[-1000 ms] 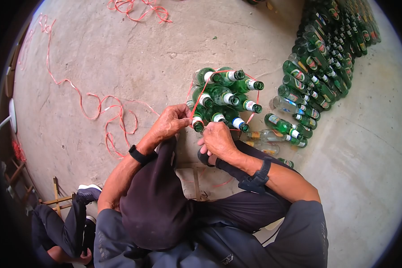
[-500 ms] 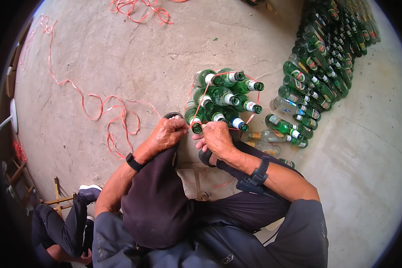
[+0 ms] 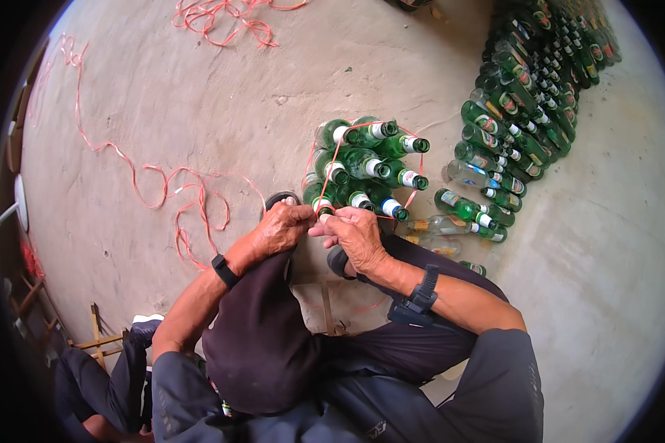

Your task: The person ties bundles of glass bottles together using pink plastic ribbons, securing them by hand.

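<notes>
Several green beer bottles (image 3: 362, 160) stand bunched between my feet, their necks pointing up at me. Pink plastic string (image 3: 421, 164) runs around the bunch and across the tops between the necks. At the near left bottle's neck, my left hand (image 3: 282, 226) is closed in a pinch on the string. My right hand (image 3: 356, 238) pinches the string from the other side, thumb and forefinger together over that bottle's mouth and the other fingers loosely curled. The two hands are close together, and their fingers partly hide the string and the neck.
Loose pink string (image 3: 202, 214) trails over the concrete floor on the left, with another tangle (image 3: 233, 18) farther off. Many green bottles (image 3: 528, 111) lie in a long pile on the right. A clear bottle (image 3: 442, 224) lies beside my right knee. Another person's leg (image 3: 103, 380) shows lower left.
My right hand has shifted left, its fingers coming over the near bottle's mouth beside my left hand. The view has tilted slightly; the bunch of bottles stays in place.
</notes>
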`<state>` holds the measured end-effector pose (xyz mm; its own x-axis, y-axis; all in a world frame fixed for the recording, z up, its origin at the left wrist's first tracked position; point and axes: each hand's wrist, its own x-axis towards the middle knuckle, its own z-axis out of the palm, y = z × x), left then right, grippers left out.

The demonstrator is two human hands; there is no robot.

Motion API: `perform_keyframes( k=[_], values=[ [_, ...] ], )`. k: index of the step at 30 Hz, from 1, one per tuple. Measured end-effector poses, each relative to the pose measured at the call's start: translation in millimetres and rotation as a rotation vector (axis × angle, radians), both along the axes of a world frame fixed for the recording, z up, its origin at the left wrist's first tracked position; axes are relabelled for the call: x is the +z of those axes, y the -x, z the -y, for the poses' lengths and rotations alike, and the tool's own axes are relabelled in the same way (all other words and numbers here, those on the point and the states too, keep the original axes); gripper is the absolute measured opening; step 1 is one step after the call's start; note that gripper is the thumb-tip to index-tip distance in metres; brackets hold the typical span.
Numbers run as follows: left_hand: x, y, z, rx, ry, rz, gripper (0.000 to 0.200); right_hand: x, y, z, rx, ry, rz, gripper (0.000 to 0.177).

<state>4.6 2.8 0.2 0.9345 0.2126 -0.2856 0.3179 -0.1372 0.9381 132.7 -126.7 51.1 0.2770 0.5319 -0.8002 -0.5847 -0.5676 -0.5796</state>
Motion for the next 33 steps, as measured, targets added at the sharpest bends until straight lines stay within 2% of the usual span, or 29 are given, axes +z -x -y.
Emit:
perform_keyframes(
  k=[2, 3, 6, 8, 9, 10, 12, 14, 16, 18, 20, 21, 22, 24, 25, 26, 28, 29, 30, 32, 33],
  values=[
    [1.8, -1.5, 0.6, -0.006, 0.021, -0.009, 0.012, -6.2, -0.2, 3.7, 0.083, 0.037, 0.069, 0.027],
    [5.0, -3.3, 0.1, -0.007, 0.009, -0.006, 0.012, -2.0, 3.1, 1.8, -0.028, 0.058, 0.024, 0.025],
    [2.4, -1.6, 1.2, -0.045, -0.023, 0.005, 0.013, -18.3, 12.9, 8.5, -0.011, 0.034, 0.179, 0.025],
    [-6.2, 2.8, 3.3, -0.102, -0.072, 0.135, 0.014, -18.3, 16.4, 9.7, -0.003, 0.057, 0.221, 0.026],
    [-5.5, 4.8, 4.0, -0.113, -0.017, 0.049, 0.016, -23.2, 18.6, 10.7, -0.031, 0.049, 0.182, 0.026],
    [-38.0, 15.7, 11.9, -0.17, -0.117, 0.102, 0.019, -24.7, 18.3, 9.4, -0.056, 0.039, 0.141, 0.027],
    [-43.7, 21.8, 16.9, -0.264, -0.142, -0.05, 0.022, -16.2, 13.2, 5.0, -0.02, 0.054, 0.117, 0.026],
    [-50.8, 24.4, 14.9, -0.297, -0.129, -0.051, 0.025, -21.1, 14.1, 3.8, -0.12, 0.018, -0.105, 0.022],
    [-37.5, 16.3, 8.0, -0.421, -0.127, -0.099, 0.027, -21.8, 15.9, 5.7, -0.151, -0.005, -0.149, 0.02],
    [-29.3, 15.7, 7.5, -0.362, -0.079, -0.032, 0.024, -20.7, 17.7, 6.0, -0.244, -0.109, -0.256, 0.02],
    [-32.8, 21.5, 6.8, -0.3, 0.02, -0.086, 0.021, -16.5, 17.9, 6.4, -0.253, -0.126, -0.269, 0.022],
    [-35.3, 20.9, 4.9, -0.277, 0.065, -0.24, 0.019, -17.3, 20.5, 6.3, -0.294, -0.128, -0.273, 0.023],
    [-37.1, 22.9, -0.5, -0.292, 0.059, -0.242, 0.019, -17.3, 23.4, 6.0, -0.334, -0.129, -0.279, 0.025],
    [-29.7, 23.9, -11.4, -0.187, 0.336, -0.314, 0.019, -20.2, 27.7, 7.1, -0.351, -0.115, -0.283, 0.027],
    [-21.1, 18.8, -19.1, -0.102, 0.413, -0.309, 0.019, -20.6, 29.3, 7.2, -0.332, -0.077, -0.266, 0.028],
    [-15.9, 13.4, -24.2, -0.112, 0.405, -0.317, 0.019, -21.2, 30.5, 6.9, -0.311, -0.04, -0.25, 0.03],
    [-3.5, 1.2, -29.4, 0.208, 0.207, -0.22, 0.021, -20.1, 31.6, 7.7, -0.302, -0.03, -0.222, 0.035],
    [5.2, -8.5, -30.1, 0.261, 0.143, -0.214, 0.029, -18.1, 31.0, 8.6, -0.249, -0.031, -0.165, 0.038],
    [21.3, -23.7, -31.2, 0.258, 0.136, -0.216, 0.029, -16.8, 29.0, 7.7, -0.194, -0.035, -0.105, 0.041],
    [48.8, -59.0, -32.4, 0.087, -0.542, 0.121, 0.04, -20.7, 25.9, 7.6, -0.109, -0.007, -0.06, 0.045],
    [56.3, -76.7, -34.9, 0.081, -0.544, 0.121, 0.04, -23.7, 25.3, 7.8, -0.02, 0.022, -0.017, 0.049]
  ],
)
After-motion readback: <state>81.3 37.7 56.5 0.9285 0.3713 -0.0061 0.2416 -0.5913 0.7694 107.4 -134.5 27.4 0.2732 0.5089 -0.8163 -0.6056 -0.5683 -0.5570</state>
